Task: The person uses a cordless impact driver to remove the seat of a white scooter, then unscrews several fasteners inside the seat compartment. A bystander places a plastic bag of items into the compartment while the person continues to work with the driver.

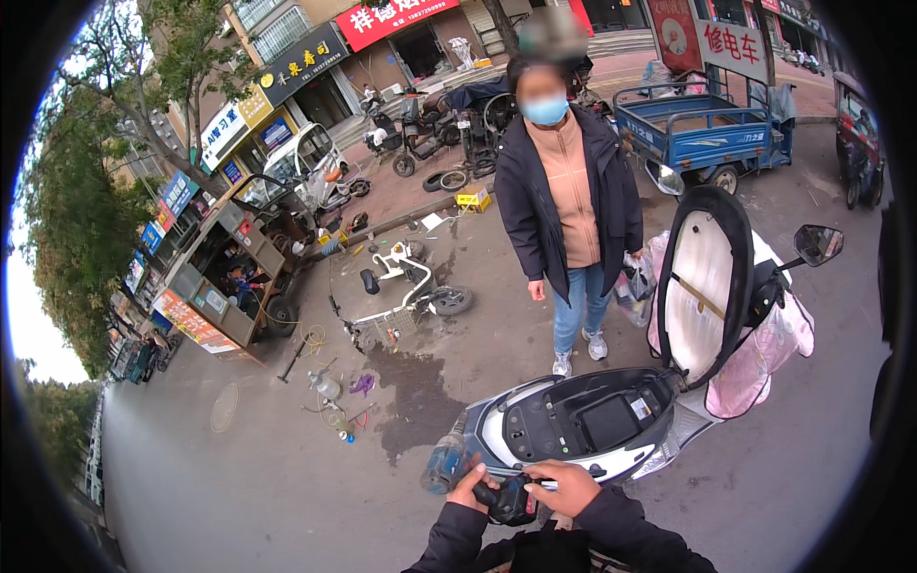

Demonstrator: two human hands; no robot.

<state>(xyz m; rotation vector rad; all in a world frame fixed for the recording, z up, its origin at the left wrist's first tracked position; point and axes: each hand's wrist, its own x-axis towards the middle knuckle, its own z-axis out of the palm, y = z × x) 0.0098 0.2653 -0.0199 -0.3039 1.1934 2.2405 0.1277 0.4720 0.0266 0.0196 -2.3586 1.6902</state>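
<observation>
Low in front of me, my left hand (pixel 469 489) is wrapped round the black grip of a cordless power tool (pixel 443 468). The tool's blurred blue body points left, and a black battery block (pixel 516 502) sits at its other end. My right hand (pixel 570 488) is closed with its fingers at that battery block. Just beyond both hands stands a white and grey electric scooter (pixel 492 420). Its seat (pixel 700 286) is tipped up, baring the black storage compartment (pixel 602 420). I cannot make out the tool's tip.
A person in a dark jacket (pixel 611 201) stands behind the scooter, holding a plastic bag (pixel 634 286). A white bike (pixel 406 296) lies on the ground near a wet patch (pixel 411 396) and scattered tools (pixel 330 392). A tool cart (pixel 215 286) and a blue cargo tricycle (pixel 707 124) stand farther off.
</observation>
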